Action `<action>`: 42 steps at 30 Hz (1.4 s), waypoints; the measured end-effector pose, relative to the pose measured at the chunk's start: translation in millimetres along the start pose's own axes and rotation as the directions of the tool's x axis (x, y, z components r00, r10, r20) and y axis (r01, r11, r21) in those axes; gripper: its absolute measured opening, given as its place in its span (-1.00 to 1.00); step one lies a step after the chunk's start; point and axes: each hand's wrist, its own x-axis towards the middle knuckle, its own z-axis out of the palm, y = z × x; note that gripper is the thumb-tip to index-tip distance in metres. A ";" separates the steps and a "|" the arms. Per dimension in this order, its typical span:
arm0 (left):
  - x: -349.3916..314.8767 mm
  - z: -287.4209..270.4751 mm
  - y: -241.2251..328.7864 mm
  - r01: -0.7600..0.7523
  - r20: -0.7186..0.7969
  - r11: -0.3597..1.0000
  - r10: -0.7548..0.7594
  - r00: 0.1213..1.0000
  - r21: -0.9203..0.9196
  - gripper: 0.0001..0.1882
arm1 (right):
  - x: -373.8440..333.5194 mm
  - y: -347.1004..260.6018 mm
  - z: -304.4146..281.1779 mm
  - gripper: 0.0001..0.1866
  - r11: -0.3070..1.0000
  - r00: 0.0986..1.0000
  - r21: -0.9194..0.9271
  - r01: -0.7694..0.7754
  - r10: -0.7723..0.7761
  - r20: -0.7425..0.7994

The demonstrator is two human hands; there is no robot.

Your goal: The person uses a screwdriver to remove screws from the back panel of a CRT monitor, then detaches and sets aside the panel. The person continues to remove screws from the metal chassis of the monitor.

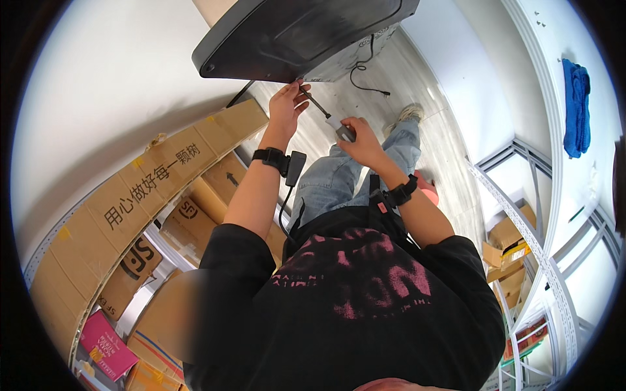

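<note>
Right hand [362, 142]: grips screwdriver [337, 124] | left hand [285, 105]: by its tip | contact: unclear

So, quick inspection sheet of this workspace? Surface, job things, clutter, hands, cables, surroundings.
Surface: grey wood-look floor below the work.
Job's things: screwdriver, shaft reaching the lower edge of the black panel; screw itself not discernible.
Clutter: cardboard boxes and a pink box at left; blue cloth at right.
Hands: right hand grips the screwdriver handle; left hand is at the tip end, exact contact unclear.
Cables: black cable with plug beyond the hands; another by the left wrist.
Surroundings: white wall left, metal shelving right.
</note>
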 end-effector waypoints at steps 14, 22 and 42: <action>-12.9 17.1 1.0 0.032 0.075 0.999 -0.035 0.997 0.044 -0.82 | -15.8 4.8 -30.8 -0.52 0.998 0.997 0.019 0.060 -0.059 -0.048; -53.8 129.2 23.1 -0.099 0.448 0.985 0.024 0.894 0.144 -0.88 | -75.7 -16.4 -149.9 -0.56 0.859 0.979 0.471 -0.202 0.182 0.088; -46.0 492.8 38.1 -0.946 0.787 -0.189 0.610 0.098 0.264 -0.87 | -189.4 8.6 -329.5 -0.65 0.719 0.906 0.695 0.029 0.275 -0.322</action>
